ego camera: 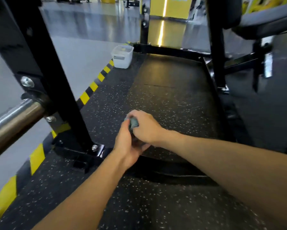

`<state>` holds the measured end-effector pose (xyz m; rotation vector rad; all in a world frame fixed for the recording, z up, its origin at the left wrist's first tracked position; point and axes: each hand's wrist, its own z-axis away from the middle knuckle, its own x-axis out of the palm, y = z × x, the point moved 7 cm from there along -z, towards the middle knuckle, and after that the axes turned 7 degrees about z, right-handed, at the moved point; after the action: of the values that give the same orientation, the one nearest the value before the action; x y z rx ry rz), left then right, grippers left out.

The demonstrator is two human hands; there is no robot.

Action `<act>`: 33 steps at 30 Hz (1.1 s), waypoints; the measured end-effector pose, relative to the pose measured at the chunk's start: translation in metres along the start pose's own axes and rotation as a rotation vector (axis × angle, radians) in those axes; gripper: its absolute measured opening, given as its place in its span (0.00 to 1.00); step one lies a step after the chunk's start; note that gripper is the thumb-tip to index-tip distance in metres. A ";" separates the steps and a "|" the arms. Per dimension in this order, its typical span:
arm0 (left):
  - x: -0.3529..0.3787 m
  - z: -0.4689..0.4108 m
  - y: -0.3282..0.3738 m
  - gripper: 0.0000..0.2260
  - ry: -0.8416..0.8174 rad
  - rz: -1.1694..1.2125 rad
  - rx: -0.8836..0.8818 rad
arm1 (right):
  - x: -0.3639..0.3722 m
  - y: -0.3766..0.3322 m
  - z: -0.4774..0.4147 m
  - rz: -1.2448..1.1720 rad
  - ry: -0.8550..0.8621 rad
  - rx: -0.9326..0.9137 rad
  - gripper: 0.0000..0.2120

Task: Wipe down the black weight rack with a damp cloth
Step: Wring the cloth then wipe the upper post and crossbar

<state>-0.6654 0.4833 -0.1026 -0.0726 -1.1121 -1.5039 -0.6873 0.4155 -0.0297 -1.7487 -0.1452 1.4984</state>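
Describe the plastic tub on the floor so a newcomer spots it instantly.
Start at the black steel weight rack and follow the yellow-and-black striped mat edge away from the person. Near its far end sits a translucent white rectangular plastic tub. It is the only pale boxy thing on the dark speckled rubber flooring.

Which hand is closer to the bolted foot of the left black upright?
Left. The left hand is just right of the foot; the right hand lies beyond it, farther right. Both hold the cloth.
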 end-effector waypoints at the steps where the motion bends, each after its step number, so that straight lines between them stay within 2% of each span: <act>1: 0.020 -0.005 -0.014 0.15 -0.034 0.050 -0.032 | -0.014 0.012 0.014 -0.035 0.005 0.059 0.28; 4: 0.064 -0.016 -0.062 0.15 -0.083 0.015 -0.084 | -0.046 0.070 0.056 -0.043 -0.017 0.223 0.42; 6: 0.086 -0.018 -0.094 0.14 -0.104 -0.080 -0.086 | -0.063 0.116 0.092 -0.271 0.080 0.320 0.40; 8: 0.111 -0.013 -0.127 0.11 -0.149 -0.190 -0.072 | -0.077 0.168 0.141 -0.411 0.311 0.462 0.32; 10: 0.139 -0.007 -0.165 0.10 -0.213 -0.286 -0.075 | -0.081 0.224 0.190 -0.258 0.438 0.650 0.26; 14: 0.195 -0.004 -0.237 0.10 -0.276 -0.417 -0.050 | -0.095 0.307 0.254 0.095 0.414 0.884 0.25; 17: 0.227 -0.006 -0.280 0.11 -0.332 -0.546 0.028 | -0.115 0.337 0.279 0.157 0.487 0.892 0.18; 19: 0.245 -0.006 -0.300 0.12 -0.429 -0.726 0.165 | -0.119 0.351 0.292 0.162 0.517 0.910 0.22; 22: 0.266 -0.004 -0.333 0.16 -0.627 -1.101 0.334 | -0.116 0.364 0.294 0.206 0.511 0.819 0.25; 24: 0.273 0.000 -0.353 0.15 -0.749 -1.322 0.438 | -0.119 0.365 0.295 0.170 0.555 0.801 0.16; 26: 0.276 0.006 -0.362 0.12 -0.858 -1.416 0.540 | -0.127 0.360 0.296 0.194 0.595 0.785 0.11; 31: 0.282 0.002 -0.371 0.18 -1.203 -1.646 0.782 | -0.122 0.362 0.303 0.095 0.731 0.751 0.16; 33: 0.282 0.003 -0.370 0.17 -1.366 -1.686 0.858 | -0.119 0.364 0.305 0.090 0.794 0.769 0.16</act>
<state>-1.0447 0.2179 -0.1447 0.7150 -3.3835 -2.1285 -1.1329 0.2567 -0.1567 -1.5515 0.8136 0.6551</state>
